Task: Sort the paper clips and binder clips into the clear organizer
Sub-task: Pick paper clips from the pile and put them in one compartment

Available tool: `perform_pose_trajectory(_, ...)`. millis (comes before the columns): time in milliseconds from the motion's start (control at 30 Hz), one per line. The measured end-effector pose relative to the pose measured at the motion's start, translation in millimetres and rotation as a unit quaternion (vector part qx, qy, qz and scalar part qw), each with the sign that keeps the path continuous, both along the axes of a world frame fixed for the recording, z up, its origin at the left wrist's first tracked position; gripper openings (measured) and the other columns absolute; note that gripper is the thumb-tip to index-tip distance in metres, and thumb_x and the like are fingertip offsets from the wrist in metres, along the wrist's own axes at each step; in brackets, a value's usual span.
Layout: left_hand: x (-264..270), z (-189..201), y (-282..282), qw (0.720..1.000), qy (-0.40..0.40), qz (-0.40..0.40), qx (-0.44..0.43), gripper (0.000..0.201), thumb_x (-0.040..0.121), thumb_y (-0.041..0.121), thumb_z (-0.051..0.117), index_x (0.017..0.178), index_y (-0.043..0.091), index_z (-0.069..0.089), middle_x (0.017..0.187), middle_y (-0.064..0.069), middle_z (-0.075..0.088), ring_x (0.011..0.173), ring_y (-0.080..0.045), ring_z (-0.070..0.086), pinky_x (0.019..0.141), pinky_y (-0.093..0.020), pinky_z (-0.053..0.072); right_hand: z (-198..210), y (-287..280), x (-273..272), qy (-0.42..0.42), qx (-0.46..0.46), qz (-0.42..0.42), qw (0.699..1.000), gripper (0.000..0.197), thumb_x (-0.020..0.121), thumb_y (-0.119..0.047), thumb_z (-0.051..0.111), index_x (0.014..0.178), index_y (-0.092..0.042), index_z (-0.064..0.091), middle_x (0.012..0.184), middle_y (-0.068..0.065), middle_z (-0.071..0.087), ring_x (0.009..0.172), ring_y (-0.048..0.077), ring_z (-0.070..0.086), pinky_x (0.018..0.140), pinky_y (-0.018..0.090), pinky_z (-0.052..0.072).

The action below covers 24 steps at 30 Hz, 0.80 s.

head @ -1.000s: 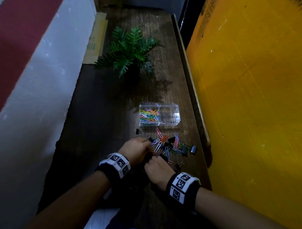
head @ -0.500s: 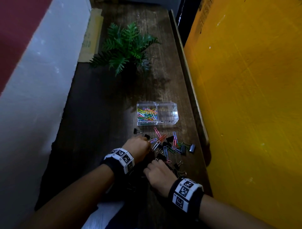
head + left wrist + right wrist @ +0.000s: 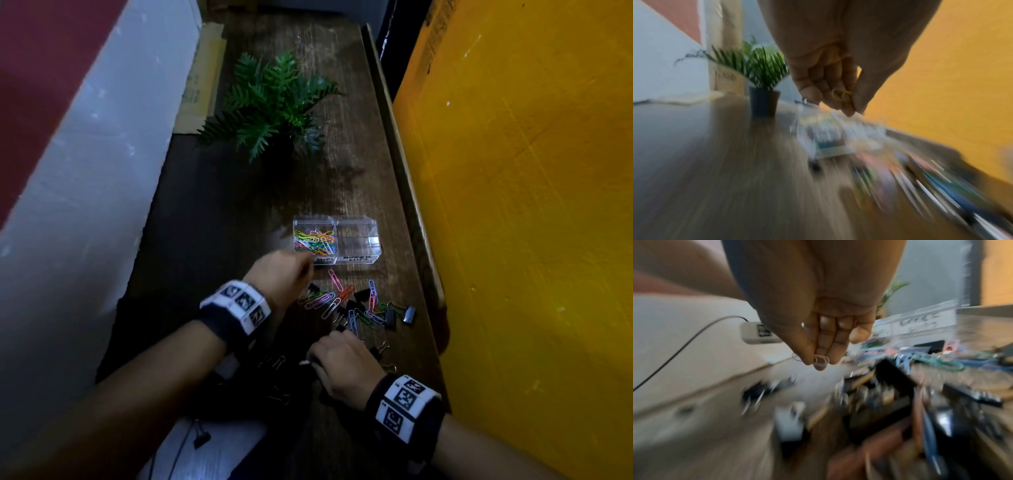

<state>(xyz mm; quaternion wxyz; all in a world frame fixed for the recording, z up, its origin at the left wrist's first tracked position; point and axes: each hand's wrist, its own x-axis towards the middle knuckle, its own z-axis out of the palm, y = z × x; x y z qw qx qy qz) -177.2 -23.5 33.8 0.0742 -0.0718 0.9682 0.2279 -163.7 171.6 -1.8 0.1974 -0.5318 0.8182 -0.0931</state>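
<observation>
head cam: from above, faces fwd + down along wooden table [image 3: 212, 212]; takes in both hands and clear organizer [image 3: 337, 241].
left wrist cam: under the wrist, close on left hand [image 3: 830, 84], faces potted plant [image 3: 756, 71] and organizer; lower part blurred.
right wrist cam: under the wrist, close on right hand [image 3: 830, 340], low over the clip pile [image 3: 920, 363]; blurred.
shared: organizer, plant, pile in all 3 views.

Potted fern [image 3: 274, 99] on wooden table [image 3: 212, 212]; yellow wall [image 3: 531, 205] right.
</observation>
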Motion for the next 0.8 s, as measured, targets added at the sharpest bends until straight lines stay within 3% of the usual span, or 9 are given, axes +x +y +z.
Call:
perform_pose_trajectory(100, -35.4, 5.5, -11.2, 0.998, 0.059, -0.006, -0.023, 0.009, 0.089, 0.023, 0.051, 0.087, 0.022, 0.060, 0.087, 0.001, 0.062, 0.083, -0.019, 0.056, 0.066, -0.028, 0.039, 11.7, -2.3, -15.5, -0.009, -0.030, -0.046, 0.998, 0.021, 0.087, -0.028, 0.051, 0.093, -0.017, 0.067, 0.086, 0.002, 0.067, 0.081, 0.023, 0.057, 0.080, 0.038, 0.041)
perform_pose_trajectory(233, -60.3, -8.2, -17.8, 0.997, 0.034, -0.029, -0.057, 0.010, 0.084, 0.027, 0.056, 0.088, 0.027, 0.064, 0.094, 0.002, 0.066, 0.095, -0.023, 0.056, 0.076, -0.034, 0.048, 24.8, -6.3, -49.6, 0.000, -0.065, -0.129, 0.990, 0.015, 0.089, -0.029, 0.056, 0.093, -0.021, 0.069, 0.088, -0.004, 0.069, 0.081, 0.018, 0.058, 0.080, 0.034, 0.040)
perform_pose_trajectory(400, -47.6, -22.0, -15.6, 0.994, 0.047, -0.018, -0.100, 0.030, 0.085, 0.043, 0.057, 0.109, 0.027, 0.065, 0.111, -0.002, 0.056, 0.104, -0.025, 0.047, 0.084, -0.040, 0.043, 49.3, -33.5, -106.0, 0.007, -0.101, -0.220, 0.970, 0.008, 0.090, -0.023, 0.061, 0.092, -0.019, 0.068, 0.083, -0.004, 0.067, 0.078, 0.015, 0.060, 0.084, 0.040, 0.049)
perform_pose_trajectory(467, -34.1, -23.3, -17.6, 0.992, 0.078, 0.023, -0.092, 0.029, 0.082, 0.037, 0.061, 0.108, 0.024, 0.065, 0.107, -0.004, 0.055, 0.099, -0.028, 0.048, 0.080, -0.040, 0.044, 53.3, -53.8, -126.2, 0.015, -0.098, -0.229, 0.968, 0.008, 0.089, -0.024, 0.062, 0.091, -0.020, 0.069, 0.082, -0.004, 0.068, 0.077, 0.015, 0.061, 0.086, 0.041, 0.049)
perform_pose_trajectory(533, -17.0, -27.8, -16.8, 0.989, 0.117, 0.064, -0.066, 0.018, 0.078, 0.027, 0.065, 0.095, 0.021, 0.069, 0.097, -0.006, 0.057, 0.089, -0.030, 0.051, 0.071, -0.039, 0.046, 51.7, -75.5, -143.1, 0.026, -0.082, -0.219, 0.972, 0.009, 0.088, -0.026, 0.062, 0.092, -0.022, 0.069, 0.085, -0.003, 0.069, 0.081, 0.017, 0.061, 0.086, 0.039, 0.049)
perform_pose_trajectory(633, 10.6, -44.8, -1.1, 0.991, 0.126, 0.042, -0.026, 0.014, 0.075, 0.026, 0.057, 0.084, 0.024, 0.068, 0.090, -0.004, 0.060, 0.077, -0.030, 0.055, 0.062, -0.038, 0.049, 46.2, -99.7, -153.0, 0.054, -0.042, -0.190, 0.979, 0.014, 0.088, -0.031, 0.060, 0.097, -0.025, 0.069, 0.091, -0.003, 0.069, 0.089, 0.020, 0.061, 0.083, 0.035, 0.051)
perform_pose_trajectory(700, 24.2, -55.9, 14.8, 0.997, 0.072, -0.004, -0.032, 0.026, 0.079, 0.032, 0.051, 0.099, 0.026, 0.067, 0.098, -0.004, 0.060, 0.084, -0.030, 0.057, 0.067, -0.037, 0.049, 42.7, -107.4, -150.5, 0.067, 0.017, -0.172, 0.983, 0.018, 0.091, -0.030, 0.056, 0.104, -0.026, 0.068, 0.100, 0.002, 0.067, 0.098, 0.025, 0.058, 0.086, 0.034, 0.048)
perform_pose_trajectory(800, 38.6, -65.6, 30.4, 0.994, -0.027, -0.039, -0.094, 0.045, 0.084, 0.035, 0.052, 0.128, 0.027, 0.048, 0.125, -0.003, 0.049, 0.109, -0.027, 0.047, 0.084, -0.039, 0.040, 36.7, -104.8, -144.8, 0.079, 0.011, -0.162, 0.983, 0.022, 0.092, -0.027, 0.055, 0.112, -0.025, 0.065, 0.109, 0.004, 0.065, 0.103, 0.025, 0.053, 0.091, 0.038, 0.041)
